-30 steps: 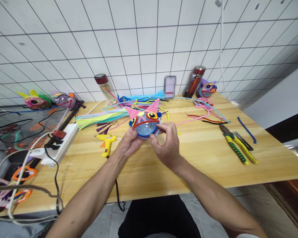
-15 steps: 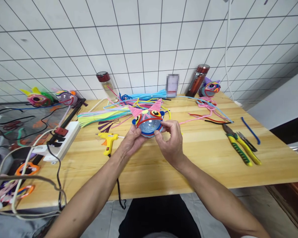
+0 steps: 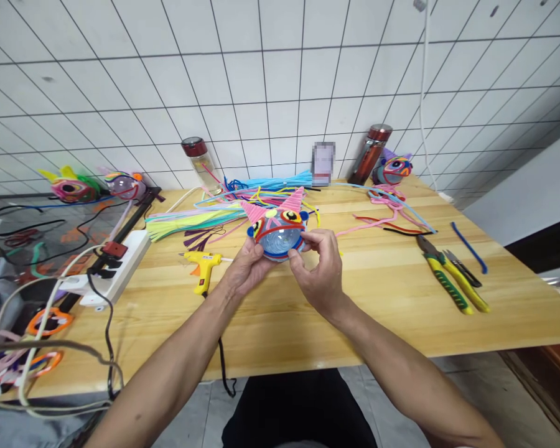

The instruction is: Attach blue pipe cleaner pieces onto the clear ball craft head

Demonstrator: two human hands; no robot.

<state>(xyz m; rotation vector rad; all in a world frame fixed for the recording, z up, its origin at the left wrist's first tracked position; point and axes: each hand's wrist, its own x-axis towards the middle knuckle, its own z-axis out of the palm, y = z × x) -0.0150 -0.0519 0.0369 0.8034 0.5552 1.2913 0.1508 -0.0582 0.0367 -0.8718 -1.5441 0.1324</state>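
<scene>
Between my hands is a clear plastic ball decorated as an animal head [image 3: 280, 241], with pink pipe-cleaner ears, yellow-and-black eyes, blue knobs at the sides and red and blue strips around its clear front. My left hand [image 3: 249, 266] is closed around its lower left side, thumb on the front edge. On the lower right, my right hand [image 3: 321, 264] pinches the rim with thumb and fingertips, at the blue strip. A yellow hot glue gun [image 3: 204, 271] lies left of my left wrist. Bundles of coloured pipe cleaners [image 3: 196, 219] lie behind the head.
Green-yellow pliers [image 3: 448, 280], small snips [image 3: 462, 267] and a blue pipe cleaner [image 3: 469, 247] lie at the right. A glass bottle [image 3: 201, 165], a red-brown flask [image 3: 371, 154] and another decorated head [image 3: 394, 168] stand by the wall. A white power strip [image 3: 121, 270] with cables occupies the left.
Both hands keep their grip on the decorated head, which stays nearly in place. The view has shifted very slightly; nothing was picked up or let go.
</scene>
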